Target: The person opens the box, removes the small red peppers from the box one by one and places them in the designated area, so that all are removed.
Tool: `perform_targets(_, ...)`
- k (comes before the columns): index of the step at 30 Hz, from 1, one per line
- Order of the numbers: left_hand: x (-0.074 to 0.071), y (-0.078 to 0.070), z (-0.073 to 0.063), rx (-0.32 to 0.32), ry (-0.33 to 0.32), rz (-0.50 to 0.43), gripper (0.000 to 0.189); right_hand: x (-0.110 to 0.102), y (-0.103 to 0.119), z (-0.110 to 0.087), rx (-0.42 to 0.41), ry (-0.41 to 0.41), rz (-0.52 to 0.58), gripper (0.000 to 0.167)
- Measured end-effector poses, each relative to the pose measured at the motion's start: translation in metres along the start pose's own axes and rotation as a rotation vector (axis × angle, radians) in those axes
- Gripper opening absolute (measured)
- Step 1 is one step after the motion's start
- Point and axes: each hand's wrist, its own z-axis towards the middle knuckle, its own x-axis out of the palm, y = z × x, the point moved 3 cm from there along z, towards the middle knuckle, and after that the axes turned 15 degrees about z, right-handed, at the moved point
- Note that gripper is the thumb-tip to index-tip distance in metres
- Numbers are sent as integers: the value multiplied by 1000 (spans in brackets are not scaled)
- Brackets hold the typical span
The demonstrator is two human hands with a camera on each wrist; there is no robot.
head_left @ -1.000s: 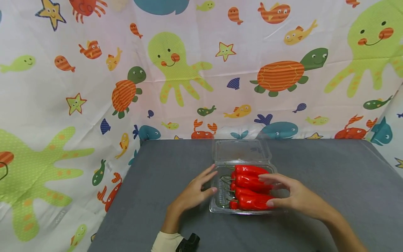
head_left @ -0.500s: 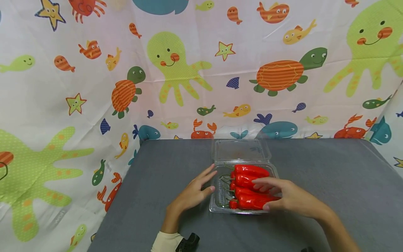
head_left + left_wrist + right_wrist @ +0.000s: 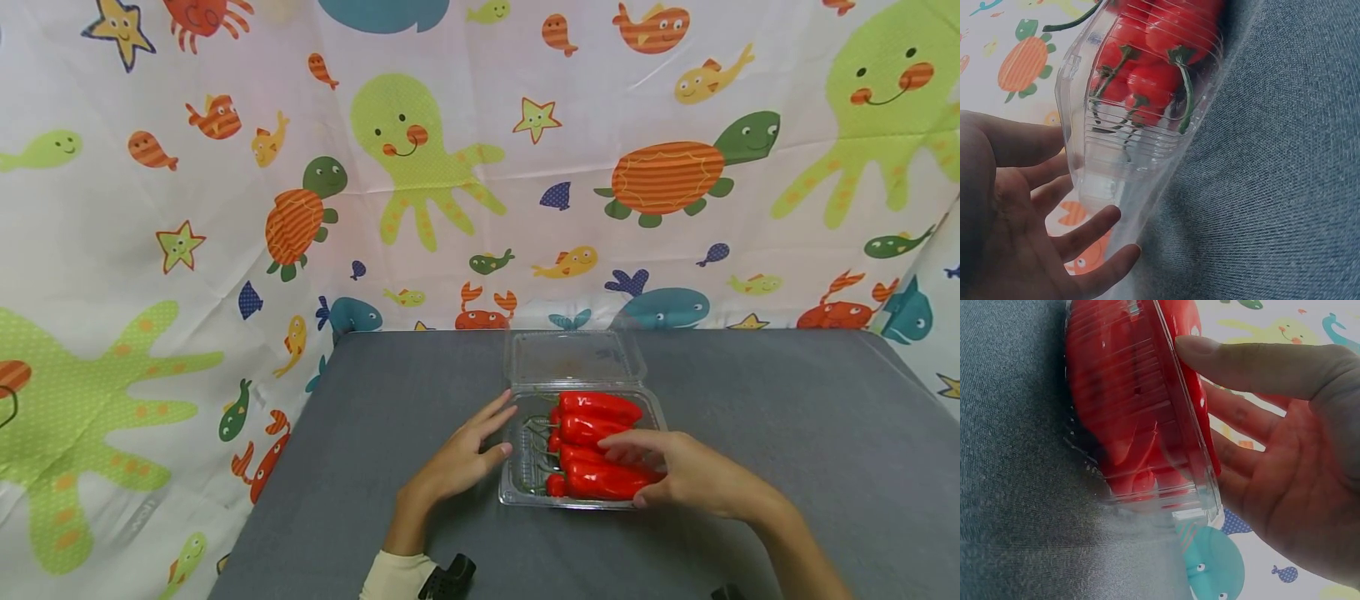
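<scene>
My right hand is shifting inward over the red peppers

Compared with a second ago, my fingertips are reaching further left and nearer to me. They are bunching closer together and covering more of the right end of the second pepper from the back. My thumb is sitting lower, by the front pepper's near edge, close to the near rim of the clear container. At the bottom of the head view, a dark object beside my right forearm is showing more.

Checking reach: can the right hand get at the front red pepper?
Probably yes: the right hand is close by the front red pepper, and the clear lid is folded back.
</scene>
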Motion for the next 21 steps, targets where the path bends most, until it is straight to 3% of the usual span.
perform_targets(21, -1, 0, 0, 15, 6, -10, 62, -5, -4, -4, 14, 21, -26, 48)
